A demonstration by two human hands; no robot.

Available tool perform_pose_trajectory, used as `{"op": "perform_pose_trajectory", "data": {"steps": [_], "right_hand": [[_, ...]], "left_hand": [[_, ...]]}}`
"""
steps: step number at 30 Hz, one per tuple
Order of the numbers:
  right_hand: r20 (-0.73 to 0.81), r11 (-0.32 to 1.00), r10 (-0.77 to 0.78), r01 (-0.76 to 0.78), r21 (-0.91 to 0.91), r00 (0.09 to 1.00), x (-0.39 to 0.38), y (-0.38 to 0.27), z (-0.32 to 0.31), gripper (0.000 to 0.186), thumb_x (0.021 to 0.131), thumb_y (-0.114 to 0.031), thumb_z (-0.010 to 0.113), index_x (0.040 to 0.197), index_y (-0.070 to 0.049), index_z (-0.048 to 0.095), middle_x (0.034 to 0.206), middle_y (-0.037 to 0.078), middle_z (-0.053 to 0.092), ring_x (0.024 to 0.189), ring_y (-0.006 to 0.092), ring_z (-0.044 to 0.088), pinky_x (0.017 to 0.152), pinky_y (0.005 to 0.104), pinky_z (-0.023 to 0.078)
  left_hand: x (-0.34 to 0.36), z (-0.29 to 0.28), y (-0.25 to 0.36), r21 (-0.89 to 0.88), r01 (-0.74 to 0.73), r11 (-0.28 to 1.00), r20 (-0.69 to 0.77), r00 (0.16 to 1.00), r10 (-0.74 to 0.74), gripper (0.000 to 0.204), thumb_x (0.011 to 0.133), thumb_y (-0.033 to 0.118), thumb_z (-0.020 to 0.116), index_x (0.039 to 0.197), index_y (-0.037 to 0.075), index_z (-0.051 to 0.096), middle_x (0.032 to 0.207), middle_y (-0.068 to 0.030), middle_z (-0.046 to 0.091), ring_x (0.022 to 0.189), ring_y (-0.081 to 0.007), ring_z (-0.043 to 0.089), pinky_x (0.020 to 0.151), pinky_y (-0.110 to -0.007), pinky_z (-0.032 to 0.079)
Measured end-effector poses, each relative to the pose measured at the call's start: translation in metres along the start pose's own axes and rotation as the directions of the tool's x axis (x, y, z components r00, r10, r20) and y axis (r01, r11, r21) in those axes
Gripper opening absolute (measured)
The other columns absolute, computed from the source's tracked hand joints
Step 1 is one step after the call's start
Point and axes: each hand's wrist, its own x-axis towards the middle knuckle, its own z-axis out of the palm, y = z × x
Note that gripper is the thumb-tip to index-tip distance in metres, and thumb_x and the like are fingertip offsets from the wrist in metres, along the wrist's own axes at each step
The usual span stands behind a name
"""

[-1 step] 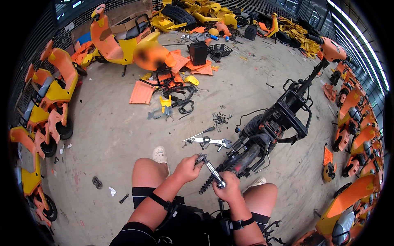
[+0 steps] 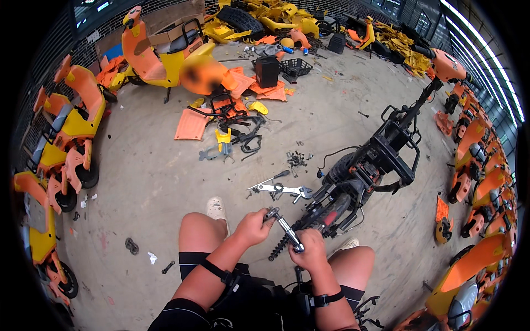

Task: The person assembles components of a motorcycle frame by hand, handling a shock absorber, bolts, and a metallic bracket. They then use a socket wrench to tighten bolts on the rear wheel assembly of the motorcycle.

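Where the left hand point(image 2: 254, 227) is: closed, its fingers gripping the upper end of a chrome metal tool point(image 2: 286, 230).
Right hand point(image 2: 311, 249): curled at the tool's lower end, fingers bent in against it.
Chrome metal tool: held slantwise between both hands, above the near part of the concrete floor point(image 2: 138, 171), between the person's knees.
Black coil spring point(image 2: 280, 246): just beneath the tool in view; whether it touches it, I cannot tell.
Stripped scooter frame point(image 2: 381, 151): black, right of centre, its wheel end just ahead of the right hand, its orange handlebar cover point(image 2: 448, 66) toward the floor's far right corner.
Loose tools: a silver wrench point(image 2: 284, 189) and a dark-handled screwdriver point(image 2: 276, 177) lie on the floor beyond the hands, with a scatter of small dark fasteners point(image 2: 297, 160) farther on.
Removed panels: an orange panel point(image 2: 190, 124) lies beside tangled black parts point(image 2: 243, 129), toward the floor's far edge.
Floor's left edge: orange-and-yellow scooters point(image 2: 80, 113) stand in a row.
Floor's far edge: yellow body parts point(image 2: 287, 16) lie heaped.
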Motion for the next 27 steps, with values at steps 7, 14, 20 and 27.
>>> {"op": "perform_pose_trajectory", "data": {"steps": [7, 14, 20, 27], "right_hand": [[0.421, 0.248, 0.518, -0.602, 0.759, 0.745, -0.013, -0.018, 0.003, 0.017, 0.073, -0.005, 0.069, 0.087, -0.002, 0.060, 0.057, 0.002, 0.046, 0.050, 0.0193, 0.048, 0.061, 0.0406, 0.046], [0.389, -0.016, 0.576, -0.466, 0.885, 0.719, -0.019, -0.006, 0.024, 0.016, 0.072, -0.001, 0.066, 0.084, -0.003, 0.056, 0.069, 0.007, 0.057, 0.055, 0.0174, 0.052, 0.059, 0.0319, 0.047], [-0.010, 0.979, 0.203, -0.203, -0.014, 0.979, -0.017, -0.001, 0.026, 0.025, 0.068, -0.009, 0.076, 0.089, -0.003, 0.062, 0.079, 0.016, 0.064, 0.071, 0.0332, 0.065, 0.066, 0.0383, 0.052], [0.333, 0.275, 0.615, -0.590, 0.759, 0.715, -0.026, 0.006, 0.027, 0.028, 0.075, 0.001, 0.074, 0.096, 0.001, 0.056, 0.074, 0.006, 0.058, 0.060, 0.0154, 0.058, 0.054, 0.0298, 0.051]], "left_hand": [[-0.008, 0.001, -0.001, 0.066, -0.101, 0.993, -0.055, 0.993, 0.105, 0.018, 0.089, 0.014, 0.066, 0.101, 0.001, 0.061, 0.077, -0.0186, 0.067, 0.067, -0.0391, 0.065, 0.059, -0.041, 0.050], [-0.001, 0.003, 0.006, 0.016, -0.078, 0.997, -0.095, 0.992, 0.079, 0.017, 0.090, 0.014, 0.066, 0.099, 0.001, 0.061, 0.076, -0.0194, 0.066, 0.066, -0.0398, 0.064, 0.059, -0.043, 0.049], [0.001, -0.008, -0.002, 0.079, 0.068, 0.995, 0.023, 0.997, -0.070, 0.025, 0.094, 0.025, 0.063, 0.097, 0.001, 0.063, 0.071, -0.0223, 0.063, 0.066, -0.0423, 0.062, 0.060, -0.047, 0.048], [0.000, -0.002, -0.008, 0.136, 0.035, 0.990, 0.028, 0.999, -0.039, 0.030, 0.092, 0.032, 0.063, 0.104, 0.004, 0.060, 0.076, -0.0225, 0.066, 0.074, -0.0457, 0.064, 0.066, -0.053, 0.051]]}}
